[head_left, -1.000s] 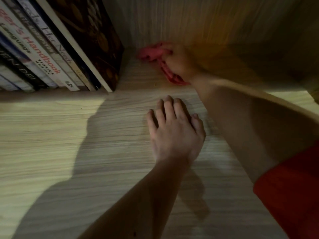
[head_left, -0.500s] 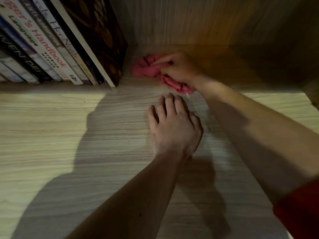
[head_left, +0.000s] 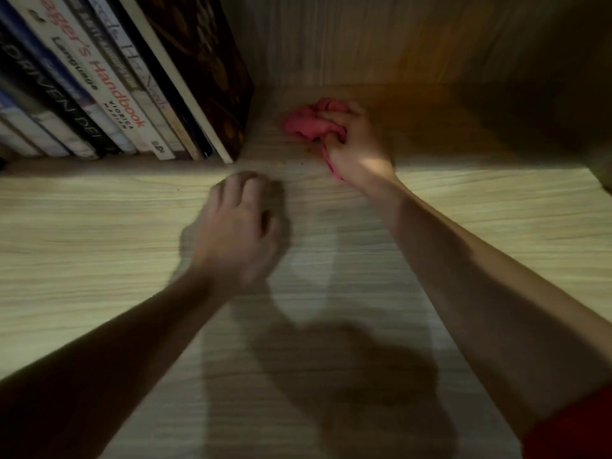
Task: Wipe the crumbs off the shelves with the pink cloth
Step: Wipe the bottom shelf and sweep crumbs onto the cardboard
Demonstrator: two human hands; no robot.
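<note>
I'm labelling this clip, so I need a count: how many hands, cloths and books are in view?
Hands: 2, the left hand and the right hand
Cloth: 1, pink, gripped by the right hand
Books: at least 6; the row is blurred and runs off the left edge
Total: at least 9

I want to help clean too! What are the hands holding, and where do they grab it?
The right hand grips the bunched pink cloth by its right side. The left hand holds nothing.
</note>
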